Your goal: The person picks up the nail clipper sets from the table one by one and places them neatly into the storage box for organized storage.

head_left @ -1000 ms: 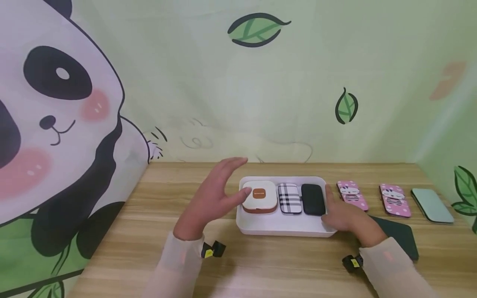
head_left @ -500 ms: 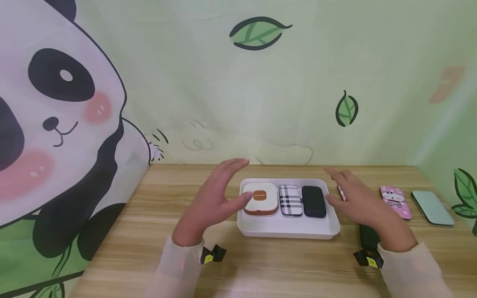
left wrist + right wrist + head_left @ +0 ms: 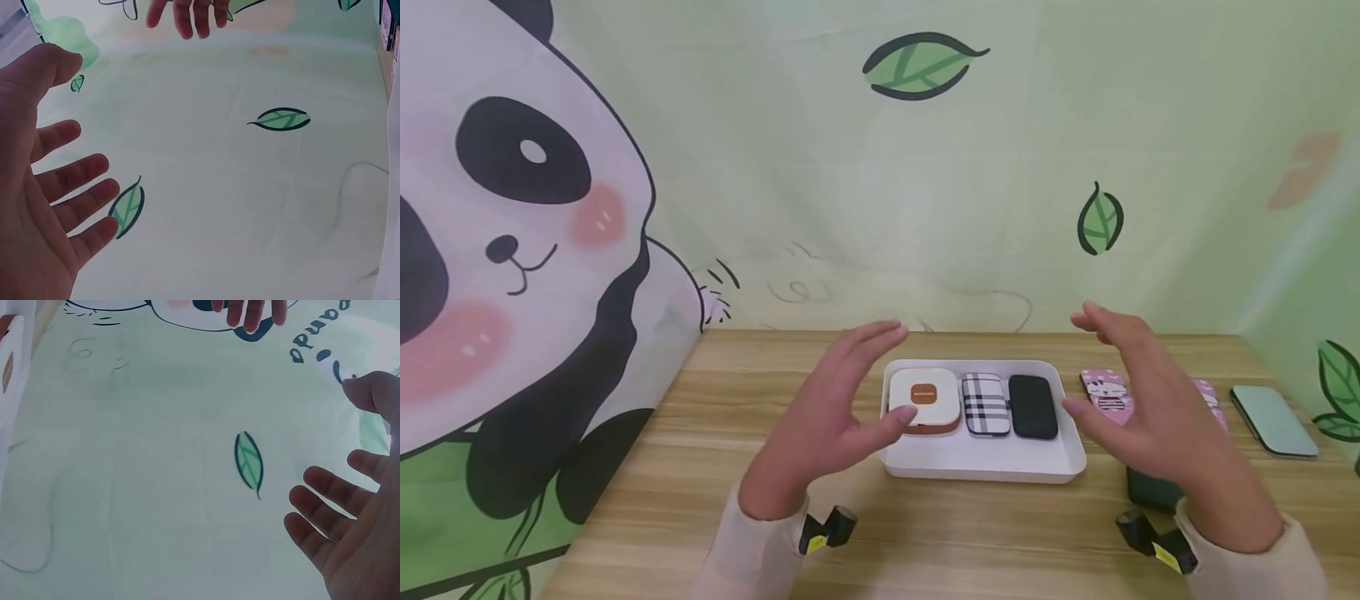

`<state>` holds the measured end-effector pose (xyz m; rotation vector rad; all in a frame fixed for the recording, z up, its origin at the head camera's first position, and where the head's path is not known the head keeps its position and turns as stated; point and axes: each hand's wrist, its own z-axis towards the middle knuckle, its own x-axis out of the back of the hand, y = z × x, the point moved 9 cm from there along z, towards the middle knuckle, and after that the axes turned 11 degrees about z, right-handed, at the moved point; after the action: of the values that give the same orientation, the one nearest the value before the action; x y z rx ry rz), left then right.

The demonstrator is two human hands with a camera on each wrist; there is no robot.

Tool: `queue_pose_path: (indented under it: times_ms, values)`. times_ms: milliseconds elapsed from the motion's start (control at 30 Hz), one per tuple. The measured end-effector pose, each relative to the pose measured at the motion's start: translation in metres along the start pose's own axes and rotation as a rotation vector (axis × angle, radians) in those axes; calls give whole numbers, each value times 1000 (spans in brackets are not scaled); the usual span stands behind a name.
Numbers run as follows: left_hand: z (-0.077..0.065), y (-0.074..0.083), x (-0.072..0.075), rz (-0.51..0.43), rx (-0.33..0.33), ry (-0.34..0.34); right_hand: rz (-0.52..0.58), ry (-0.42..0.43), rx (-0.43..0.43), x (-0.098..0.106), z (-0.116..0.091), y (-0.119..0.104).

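In the head view a white tray [image 3: 977, 460] sits on the wooden table. It holds a white square case with an orange label [image 3: 936, 410], a black-and-white plaid case [image 3: 986, 405] and a black case [image 3: 1033, 407], side by side. My left hand [image 3: 823, 417] hovers at the tray's left end, fingers extended, its thumb in front of the square case. To the right of the tray my right hand [image 3: 1165, 417] is raised, thumb and fingers spread apart. Both palms face inward and neither hand holds anything, as the left wrist and right wrist views also show.
Right of the tray lie two pink patterned cases [image 3: 1105, 392], one mostly behind my right hand, and a pale green case [image 3: 1274, 421]. A dark green flat item [image 3: 1152, 490] is partly covered by my right wrist. A printed cloth backdrop [image 3: 970, 183] rises behind the table.
My right hand has left the tray's right end, moving right and up with its fingers spreading. The left hand has hardly moved. The tray and its cases stay in place.
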<state>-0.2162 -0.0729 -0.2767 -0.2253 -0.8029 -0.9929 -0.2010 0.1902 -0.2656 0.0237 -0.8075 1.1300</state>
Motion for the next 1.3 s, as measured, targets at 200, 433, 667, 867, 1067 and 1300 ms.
queue_pose_path:
  times_ms: [200,433,667,867,1067,1300]
  values:
    - [0,7,10,-4,-19,51,11,75,156,10,5,-24]
    - [0,19,18,11,-82,110,-1,117,245,13,6,-49]
    - [2,25,21,22,-89,107,5,125,280,15,6,-63]
    - [1,25,20,39,-74,96,20,140,287,16,6,-61]
    - [2,18,14,57,-53,75,3,140,276,17,4,-59]
    - [-1,0,3,70,23,40,-5,162,316,17,6,-64]
